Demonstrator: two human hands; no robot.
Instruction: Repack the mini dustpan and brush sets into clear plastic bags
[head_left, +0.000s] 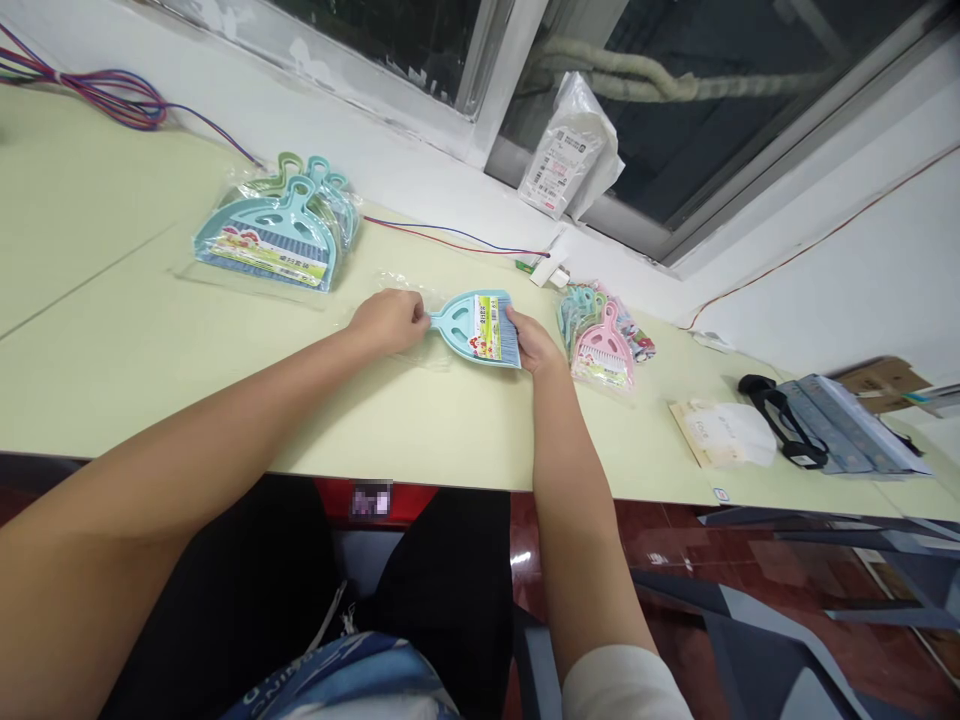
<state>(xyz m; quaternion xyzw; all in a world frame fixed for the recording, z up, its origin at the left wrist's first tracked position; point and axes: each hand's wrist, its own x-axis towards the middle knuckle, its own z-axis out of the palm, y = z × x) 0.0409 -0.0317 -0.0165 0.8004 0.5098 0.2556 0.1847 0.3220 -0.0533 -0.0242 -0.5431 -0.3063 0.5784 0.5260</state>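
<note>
A light-blue dustpan and brush set with a yellow-green label is held just over the table, its handle pointing left. My left hand is closed around the handle end. At the bristle side, my right hand grips the wide edge with the thumb on top. A clear plastic bag lies on the table behind and under my left hand, partly covered by it. To the left sits a pile of bagged blue and green dustpan sets. Smaller bagged sets, a pink dustpan in front, lie to the right.
The pale table runs along a wall and window. Coiled wires lie back left; a power plug sits near the wall. A white plastic packet leans on the window. Rightward are a face-tissue pack, black headgear and boxes.
</note>
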